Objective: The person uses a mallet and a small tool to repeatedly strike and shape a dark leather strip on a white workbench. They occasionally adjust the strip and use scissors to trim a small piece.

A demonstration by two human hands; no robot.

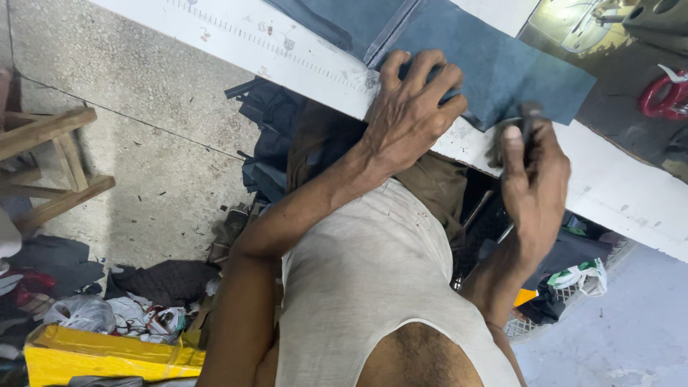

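A piece of dark blue denim cloth (494,68) lies flat on a white table (287,50) with a printed ruler scale along its edge. My left hand (408,107) presses down on the cloth's near edge with fingers bent. My right hand (534,183) is closed around a dark tool (527,118), likely the handle of scissors, at the cloth's near right corner. The tool's tip is blurred and partly hidden by my fingers.
Wooden stool legs (50,158) stand on the speckled floor at left. A yellow box (100,355), crumpled bags and dark cloth scraps (165,279) lie near my feet. A red ring-shaped object (663,97) sits at far right behind the table.
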